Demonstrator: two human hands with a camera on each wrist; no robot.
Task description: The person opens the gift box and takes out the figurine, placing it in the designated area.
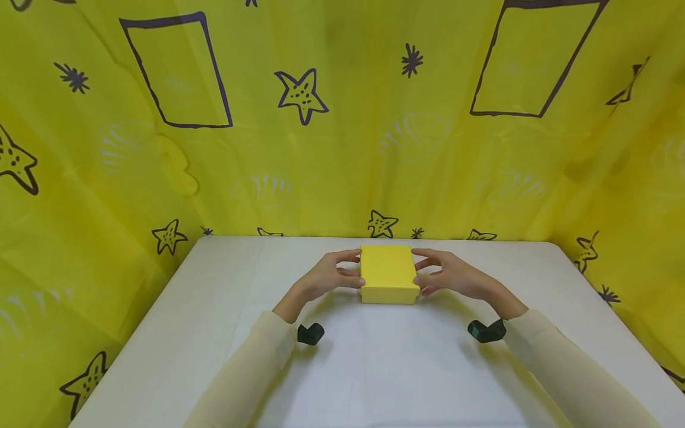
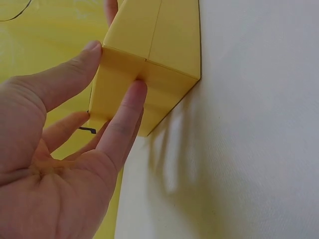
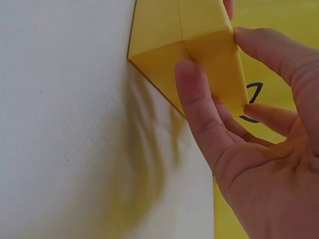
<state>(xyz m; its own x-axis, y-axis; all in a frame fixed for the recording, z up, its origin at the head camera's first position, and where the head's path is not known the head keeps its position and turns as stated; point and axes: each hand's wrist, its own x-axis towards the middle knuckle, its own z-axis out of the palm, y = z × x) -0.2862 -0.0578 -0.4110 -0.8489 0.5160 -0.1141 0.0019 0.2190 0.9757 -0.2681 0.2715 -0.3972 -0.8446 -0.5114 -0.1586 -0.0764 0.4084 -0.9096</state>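
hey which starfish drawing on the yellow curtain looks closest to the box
The starfish low on the curtain, just above the box's back edge in the head view; other starfish appear farther off, higher or to either side.

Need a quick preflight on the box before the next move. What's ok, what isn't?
1. Box on table: ok, it appears to rest upright on its base.
2. Lid seated: ok, it is on, with no open gap on the sides that show.
3. Left hand in contact: ok, fingertips touch the box's left side.
4. Right hand in contact: ok, fingertips touch the right side, roughly mirroring the left.
5. Grip firm enough: cannot tell, pressure doesn't show.
6. Contents: cannot tell, the lid hides the inside.
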